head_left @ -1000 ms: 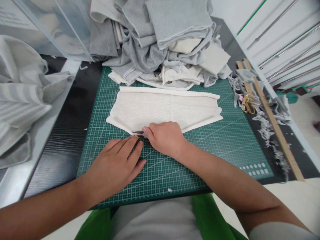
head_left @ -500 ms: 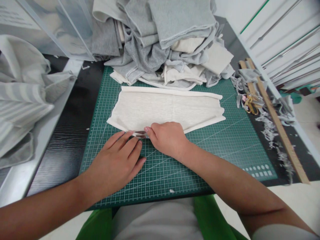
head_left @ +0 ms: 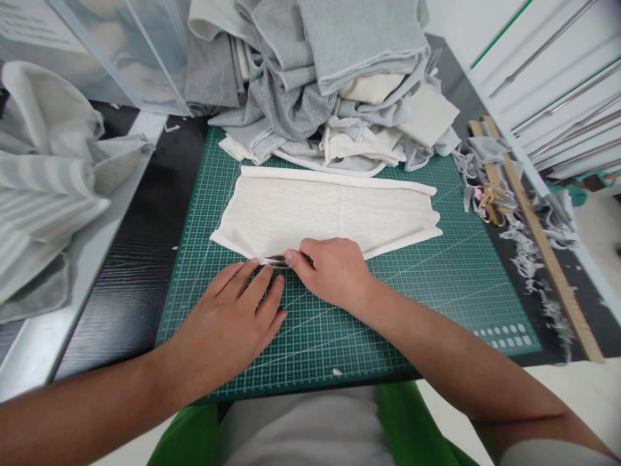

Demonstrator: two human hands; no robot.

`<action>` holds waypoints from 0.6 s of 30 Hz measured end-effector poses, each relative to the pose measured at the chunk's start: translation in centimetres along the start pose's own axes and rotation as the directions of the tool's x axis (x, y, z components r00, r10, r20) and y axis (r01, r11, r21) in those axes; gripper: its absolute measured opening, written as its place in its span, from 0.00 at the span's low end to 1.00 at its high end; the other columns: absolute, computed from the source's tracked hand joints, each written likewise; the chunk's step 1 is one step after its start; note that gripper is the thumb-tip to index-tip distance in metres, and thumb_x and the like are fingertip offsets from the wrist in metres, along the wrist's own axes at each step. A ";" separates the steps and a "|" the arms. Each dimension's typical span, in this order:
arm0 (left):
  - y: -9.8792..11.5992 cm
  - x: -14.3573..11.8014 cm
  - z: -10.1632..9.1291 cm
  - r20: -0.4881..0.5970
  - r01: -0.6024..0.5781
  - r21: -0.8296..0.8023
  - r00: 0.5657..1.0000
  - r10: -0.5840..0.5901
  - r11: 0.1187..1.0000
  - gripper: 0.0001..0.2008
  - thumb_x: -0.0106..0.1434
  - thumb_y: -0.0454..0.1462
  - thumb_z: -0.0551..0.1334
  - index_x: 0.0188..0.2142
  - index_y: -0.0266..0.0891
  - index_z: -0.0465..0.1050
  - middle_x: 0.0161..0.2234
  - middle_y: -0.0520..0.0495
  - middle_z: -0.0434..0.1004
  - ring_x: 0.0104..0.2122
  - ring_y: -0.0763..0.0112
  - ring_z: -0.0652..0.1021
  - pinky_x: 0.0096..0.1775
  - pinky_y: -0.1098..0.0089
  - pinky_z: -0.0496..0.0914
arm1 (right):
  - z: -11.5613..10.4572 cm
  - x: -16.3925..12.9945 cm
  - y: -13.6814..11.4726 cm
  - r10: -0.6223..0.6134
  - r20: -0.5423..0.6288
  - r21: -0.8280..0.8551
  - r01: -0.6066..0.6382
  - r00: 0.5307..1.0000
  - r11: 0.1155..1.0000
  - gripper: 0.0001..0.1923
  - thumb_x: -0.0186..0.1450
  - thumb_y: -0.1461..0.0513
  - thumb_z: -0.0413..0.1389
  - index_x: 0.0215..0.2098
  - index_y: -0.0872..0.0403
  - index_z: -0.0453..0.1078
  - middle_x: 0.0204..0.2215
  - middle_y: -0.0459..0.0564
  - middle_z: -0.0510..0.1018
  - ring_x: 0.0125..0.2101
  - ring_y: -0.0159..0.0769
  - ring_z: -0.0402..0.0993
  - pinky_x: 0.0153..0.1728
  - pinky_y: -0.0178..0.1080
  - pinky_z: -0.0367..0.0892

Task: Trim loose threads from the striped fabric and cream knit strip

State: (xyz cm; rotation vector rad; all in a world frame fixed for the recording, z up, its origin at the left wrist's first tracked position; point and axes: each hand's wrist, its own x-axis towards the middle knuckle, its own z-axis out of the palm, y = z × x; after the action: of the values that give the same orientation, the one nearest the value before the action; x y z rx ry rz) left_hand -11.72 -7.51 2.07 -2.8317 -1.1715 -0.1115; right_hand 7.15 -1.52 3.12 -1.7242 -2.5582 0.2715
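An off-white piece of knit fabric (head_left: pixel 330 210) with curled edges lies across the green cutting mat (head_left: pixel 417 310). My right hand (head_left: pixel 334 268) is closed around a pair of small metal thread snips (head_left: pixel 276 260), most of which my fingers hide. The blades point left and lie along the fabric's near edge. My left hand (head_left: pixel 237 310) rests palm down on the mat, its fingers stretched out. Its fingertips touch the near edge of the fabric, close to the blade tips.
A heap of grey and cream fabric pieces (head_left: pixel 310 84) stands behind the fabric. At the right lie gold-handled scissors (head_left: pixel 491 206), a wooden strip (head_left: pixel 548 252) and thread scraps (head_left: pixel 526 255). Striped fabric (head_left: pixel 48 181) is at the left, below a clear plastic bin (head_left: pixel 140 52).
The whole view has shifted slightly. The left fingers have crept a little along the near edge, and the snips' blades look turned slightly. Both hands stay at the same edge.
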 end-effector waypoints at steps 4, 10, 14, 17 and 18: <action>-0.1 -0.1 0.1 0.004 -0.002 0.002 1.000 0.002 1.000 0.22 0.67 0.42 0.55 0.55 0.29 0.69 0.54 0.30 0.69 0.56 0.45 0.70 0.56 0.48 0.65 | -0.3 -0.1 0.0 -0.011 -0.006 0.039 0.012 1.000 0.999 0.24 0.70 0.50 0.43 0.30 0.52 0.73 0.24 0.47 0.78 0.25 0.32 0.70 0.27 0.37 0.49; -0.4 -0.3 0.0 -0.053 0.007 0.032 0.999 -0.005 0.999 0.23 0.65 0.42 0.58 0.54 0.26 0.70 0.53 0.28 0.70 0.53 0.49 0.73 0.56 0.53 0.67 | -0.3 0.2 0.0 -0.021 -0.016 0.085 0.022 1.000 0.996 0.24 0.70 0.49 0.42 0.29 0.53 0.72 0.23 0.46 0.77 0.25 0.32 0.70 0.27 0.37 0.49; -0.5 -0.4 0.0 -0.077 -0.017 0.050 0.997 0.020 0.999 0.21 0.65 0.42 0.58 0.50 0.27 0.73 0.51 0.29 0.73 0.52 0.49 0.74 0.57 0.52 0.66 | -0.2 0.4 0.1 -0.015 0.009 0.088 0.014 1.000 0.996 0.25 0.72 0.51 0.40 0.30 0.53 0.73 0.25 0.47 0.79 0.26 0.32 0.70 0.27 0.37 0.49; -0.6 -0.4 0.0 -0.087 -0.021 0.049 0.996 0.025 0.999 0.20 0.65 0.42 0.58 0.48 0.26 0.74 0.50 0.30 0.74 0.51 0.50 0.75 0.57 0.52 0.66 | -0.1 0.5 0.1 -0.009 0.015 0.081 0.008 1.000 0.997 0.24 0.71 0.52 0.41 0.30 0.53 0.73 0.25 0.47 0.79 0.26 0.32 0.70 0.27 0.37 0.49; -0.6 -0.4 -0.1 -0.090 -0.023 0.048 0.996 0.028 0.999 0.20 0.65 0.42 0.58 0.48 0.26 0.74 0.50 0.30 0.75 0.51 0.50 0.75 0.57 0.52 0.66 | -0.1 0.5 0.1 -0.008 0.011 0.081 0.007 1.000 0.997 0.24 0.71 0.52 0.41 0.30 0.53 0.73 0.25 0.47 0.79 0.25 0.32 0.70 0.27 0.37 0.49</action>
State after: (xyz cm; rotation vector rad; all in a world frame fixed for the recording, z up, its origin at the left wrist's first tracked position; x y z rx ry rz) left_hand -12.41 -7.35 2.13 -2.7682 -1.1043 -0.2060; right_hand 7.07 -1.00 3.21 -1.6891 -2.5237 0.3805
